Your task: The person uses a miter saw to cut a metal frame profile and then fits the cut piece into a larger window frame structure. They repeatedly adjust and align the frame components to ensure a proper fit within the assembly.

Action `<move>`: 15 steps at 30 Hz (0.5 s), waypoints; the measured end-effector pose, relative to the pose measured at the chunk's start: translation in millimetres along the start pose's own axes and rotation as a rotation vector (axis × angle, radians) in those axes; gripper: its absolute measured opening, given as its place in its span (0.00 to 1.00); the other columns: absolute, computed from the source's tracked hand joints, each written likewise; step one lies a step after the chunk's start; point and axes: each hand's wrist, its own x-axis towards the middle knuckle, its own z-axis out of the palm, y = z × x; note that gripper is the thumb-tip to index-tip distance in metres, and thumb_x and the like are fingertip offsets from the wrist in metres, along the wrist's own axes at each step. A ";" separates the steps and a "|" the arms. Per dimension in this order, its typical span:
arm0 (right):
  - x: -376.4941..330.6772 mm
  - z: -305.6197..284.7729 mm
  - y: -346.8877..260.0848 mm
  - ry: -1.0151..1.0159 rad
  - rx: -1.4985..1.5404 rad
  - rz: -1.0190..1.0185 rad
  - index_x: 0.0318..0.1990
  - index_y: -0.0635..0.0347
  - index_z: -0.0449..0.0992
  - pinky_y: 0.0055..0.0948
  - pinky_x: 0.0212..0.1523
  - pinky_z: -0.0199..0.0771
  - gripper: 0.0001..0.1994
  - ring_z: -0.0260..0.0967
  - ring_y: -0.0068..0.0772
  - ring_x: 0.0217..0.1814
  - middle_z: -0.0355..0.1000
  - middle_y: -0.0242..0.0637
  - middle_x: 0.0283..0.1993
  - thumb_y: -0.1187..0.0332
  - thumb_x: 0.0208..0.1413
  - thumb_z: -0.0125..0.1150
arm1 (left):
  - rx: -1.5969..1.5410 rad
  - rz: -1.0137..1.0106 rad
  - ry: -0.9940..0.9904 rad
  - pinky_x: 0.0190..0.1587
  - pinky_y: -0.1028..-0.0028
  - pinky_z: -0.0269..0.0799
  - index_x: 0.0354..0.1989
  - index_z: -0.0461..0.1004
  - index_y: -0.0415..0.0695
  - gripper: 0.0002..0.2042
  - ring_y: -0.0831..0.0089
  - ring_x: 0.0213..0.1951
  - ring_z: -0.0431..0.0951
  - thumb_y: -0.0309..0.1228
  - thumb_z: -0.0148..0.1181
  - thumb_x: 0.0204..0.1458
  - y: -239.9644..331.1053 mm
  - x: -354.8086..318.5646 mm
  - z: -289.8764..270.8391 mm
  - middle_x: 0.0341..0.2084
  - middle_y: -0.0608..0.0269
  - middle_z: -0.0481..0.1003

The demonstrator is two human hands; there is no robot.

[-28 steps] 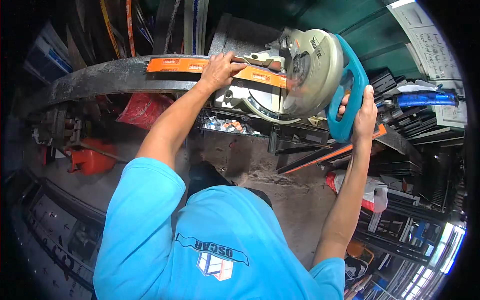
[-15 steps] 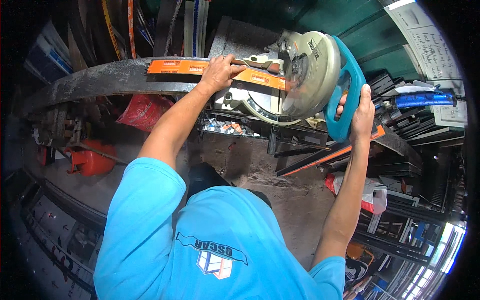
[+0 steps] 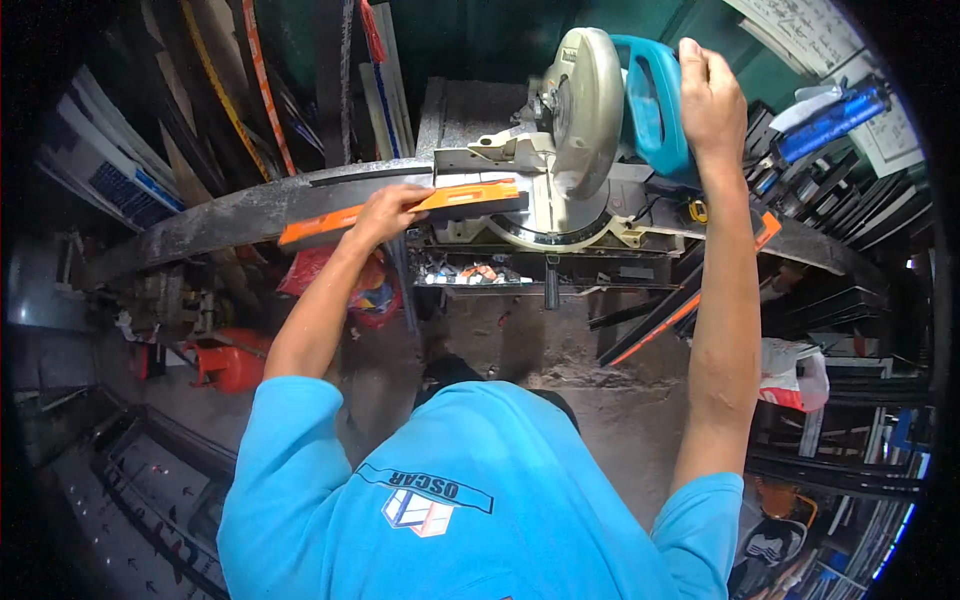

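My left hand (image 3: pixel 388 213) is closed around a dark metal profile (image 3: pixel 462 207) with orange protective film, its fingers over the upper side. The profile slants slightly, its right end over the saw table, left of the blade, and apart from the fence (image 3: pixel 485 155). My right hand (image 3: pixel 713 105) is closed at the teal handle (image 3: pixel 660 115) of a mitre saw; part of its grip is hidden. The saw head, with its cream blade guard (image 3: pixel 592 95), stands raised above the round base (image 3: pixel 560 232).
A long dark support beam (image 3: pixel 245 205) runs left from the saw. Below sits a tray of offcuts (image 3: pixel 470 272). A film-edged profile (image 3: pixel 655 325) leans at the right. Profiles (image 3: pixel 385 90) stand behind; a red bag (image 3: pixel 365 285) and red canister (image 3: pixel 228 360) are at the left.
The saw head has risen, my right hand with it. My left hand has drawn the profile away from the fence toward me and a little left. The blurred blade area now looks clearer.
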 end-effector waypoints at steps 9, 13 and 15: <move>-97.2 -14.8 -2.4 0.163 0.205 -0.479 0.39 0.64 0.78 0.41 0.56 0.69 0.09 0.69 0.51 0.55 0.73 0.46 0.50 0.72 0.51 0.59 | -0.412 -0.358 -0.050 0.58 0.73 0.67 0.57 0.74 0.41 0.22 0.73 0.54 0.75 0.22 0.65 0.51 86.3 -160.9 -34.7 0.53 0.57 0.76; -195.0 -17.6 -17.4 -0.265 0.797 -0.339 0.37 0.67 0.77 0.36 0.43 0.76 0.06 0.76 0.42 0.39 0.76 0.47 0.38 0.77 0.51 0.60 | -0.415 -0.428 -0.004 0.59 0.72 0.66 0.58 0.74 0.41 0.23 0.72 0.53 0.74 0.20 0.65 0.51 150.1 -219.8 -38.0 0.52 0.58 0.76; -245.5 -0.5 -13.5 -0.672 0.870 0.027 0.42 0.70 0.78 0.29 0.38 0.76 0.12 0.76 0.34 0.36 0.77 0.42 0.33 0.68 0.58 0.61 | -0.466 -0.452 0.018 0.57 0.72 0.67 0.58 0.74 0.41 0.24 0.71 0.53 0.74 0.22 0.66 0.51 182.5 -239.1 -38.8 0.53 0.58 0.76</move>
